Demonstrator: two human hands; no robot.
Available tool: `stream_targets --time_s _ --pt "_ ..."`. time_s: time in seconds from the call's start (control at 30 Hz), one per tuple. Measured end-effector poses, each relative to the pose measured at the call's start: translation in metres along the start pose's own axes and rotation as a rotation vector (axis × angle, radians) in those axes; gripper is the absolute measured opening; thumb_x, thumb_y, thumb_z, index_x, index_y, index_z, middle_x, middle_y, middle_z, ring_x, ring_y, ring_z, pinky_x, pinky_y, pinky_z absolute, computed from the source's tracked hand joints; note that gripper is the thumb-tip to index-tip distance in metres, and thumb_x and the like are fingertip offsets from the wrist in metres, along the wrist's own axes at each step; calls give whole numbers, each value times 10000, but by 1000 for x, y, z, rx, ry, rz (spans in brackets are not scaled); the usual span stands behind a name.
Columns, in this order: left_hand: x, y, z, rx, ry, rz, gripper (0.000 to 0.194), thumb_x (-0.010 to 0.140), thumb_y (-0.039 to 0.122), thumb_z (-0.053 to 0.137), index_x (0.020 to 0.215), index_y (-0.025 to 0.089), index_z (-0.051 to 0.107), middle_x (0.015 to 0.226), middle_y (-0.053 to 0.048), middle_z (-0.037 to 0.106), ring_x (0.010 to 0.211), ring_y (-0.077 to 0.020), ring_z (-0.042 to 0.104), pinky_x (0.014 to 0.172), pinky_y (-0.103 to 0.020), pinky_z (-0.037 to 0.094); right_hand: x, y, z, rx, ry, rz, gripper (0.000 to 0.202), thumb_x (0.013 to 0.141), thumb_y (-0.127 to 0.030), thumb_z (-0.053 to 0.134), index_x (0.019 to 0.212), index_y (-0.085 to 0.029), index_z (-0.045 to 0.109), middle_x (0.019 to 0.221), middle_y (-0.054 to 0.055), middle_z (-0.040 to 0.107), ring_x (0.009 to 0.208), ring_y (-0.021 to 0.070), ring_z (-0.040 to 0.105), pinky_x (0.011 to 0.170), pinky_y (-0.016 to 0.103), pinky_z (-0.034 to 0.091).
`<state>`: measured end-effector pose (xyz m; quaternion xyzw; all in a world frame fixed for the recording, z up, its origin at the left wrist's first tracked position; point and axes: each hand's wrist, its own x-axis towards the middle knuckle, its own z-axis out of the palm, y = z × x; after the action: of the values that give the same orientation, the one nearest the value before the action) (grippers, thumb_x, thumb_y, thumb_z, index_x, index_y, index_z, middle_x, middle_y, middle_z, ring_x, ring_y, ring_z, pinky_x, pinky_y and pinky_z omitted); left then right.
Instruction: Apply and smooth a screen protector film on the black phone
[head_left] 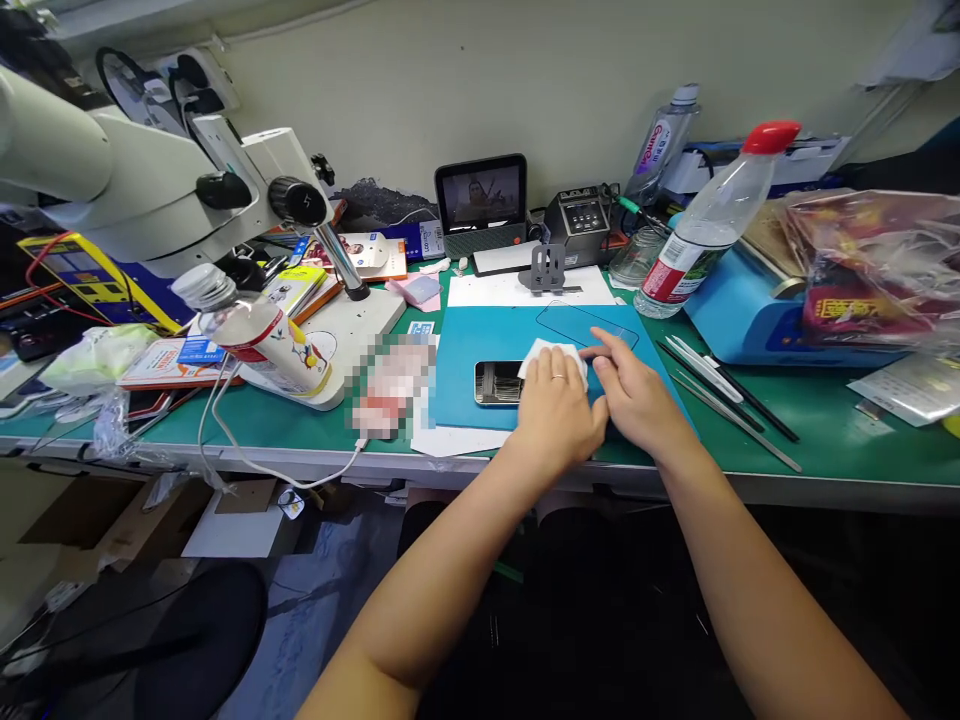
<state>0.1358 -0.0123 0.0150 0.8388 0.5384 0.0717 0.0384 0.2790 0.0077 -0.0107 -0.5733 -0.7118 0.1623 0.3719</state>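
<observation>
A smartphone (pixel 498 384) lies screen up on a blue mat (pixel 457 340); its right part is hidden. My left hand (pixel 556 405) wears a ring and presses a folded white wipe (pixel 551 352) onto the phone with its fingers close together. Just to the right, my right hand (pixel 630 385) is held with its index finger stretched out and thumb apart, near the phone's covered end. Behind the hands, a clear phone-shaped sheet with a dark border (pixel 570 312), apparently a screen protector, lies on the mat.
Tweezers (pixel 739 420) and slim tools (pixel 705 370) lie to the right. A red-capped bottle (pixel 701 230) stands behind them, beside a blue device (pixel 750 320). On the left are a microscope (pixel 150 190) and a drink bottle (pixel 262 340). A white cable (pixel 300 483) hangs over the table edge.
</observation>
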Motion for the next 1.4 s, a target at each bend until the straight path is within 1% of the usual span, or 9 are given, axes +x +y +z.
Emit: stream_targets --time_s 0.13,0.23,0.43,0.63,0.77,0.97,1.1,1.3,1.4 --pt "-10 7 5 -29 49 52 714 1050 466 340 1530 -62 339 1616 -261 324 1528 -359 271 1238 -453 245 1 4 2 84 85 32 606 1011 -471 402 1558 -220 333 1260 137 711 1167 310 668 1027 532 505" --pt "-31 3 9 -31 91 102 704 1046 481 358 1525 -36 366 1615 -246 337 1523 -351 290 1228 -458 272 1 3 2 88 58 56 637 1008 -500 405 1563 -202 315 1270 150 703 1181 315 660 1028 540 500" --pt "-61 -37 7 1 99 66 692 1058 468 314 1524 -41 360 1620 -247 319 1526 -347 288 1225 -465 292 -1 -1 0 50 25 69 629 1010 -554 389 1561 -256 332 1318 135 680 1211 334 637 1027 557 486" --pt "-69 -69 -1 -3 67 -47 687 1073 468 244 1546 -24 328 1643 -221 280 1548 -324 227 1247 -462 263 -2 -7 -1 41 -33 110 660 1015 -548 375 1587 -239 265 1351 147 659 1229 338 626 1021 543 490" --pt "-48 -57 2 7 79 -62 722 1062 502 272 1539 -36 336 1635 -245 281 1547 -339 225 1248 -472 255 -3 -6 0 49 26 82 685 1018 -572 359 1596 -226 233 1330 155 669 1218 320 638 1019 523 500" --pt "-5 -6 3 -16 44 27 726 1052 501 301 1520 -51 366 1595 -255 365 1516 -328 317 1235 -427 286 -3 -1 -2 160 107 63 749 991 -678 318 1580 -217 282 1291 166 689 1216 310 644 1050 532 482" --pt "-17 8 8 -13 81 98 702 1052 476 323 1521 -45 363 1605 -250 351 1525 -331 294 1238 -436 282 -4 -4 -3 191 110 57 751 982 -697 313 1574 -235 313 1295 159 690 1214 305 642 1059 532 475" --pt "-73 -33 7 -3 89 101 623 1073 427 268 1540 26 364 1639 -185 315 1536 -297 279 1233 -454 309 -7 -11 -8 149 66 84 730 991 -685 292 1571 -245 342 1341 157 675 1123 305 687 979 495 533" --pt "-74 -53 1 29 71 5 600 1076 392 255 1536 25 370 1637 -182 320 1533 -299 285 1228 -463 315 -7 -14 -10 129 36 107 747 978 -711 270 1567 -260 359 1362 151 666 1155 318 674 968 492 540"
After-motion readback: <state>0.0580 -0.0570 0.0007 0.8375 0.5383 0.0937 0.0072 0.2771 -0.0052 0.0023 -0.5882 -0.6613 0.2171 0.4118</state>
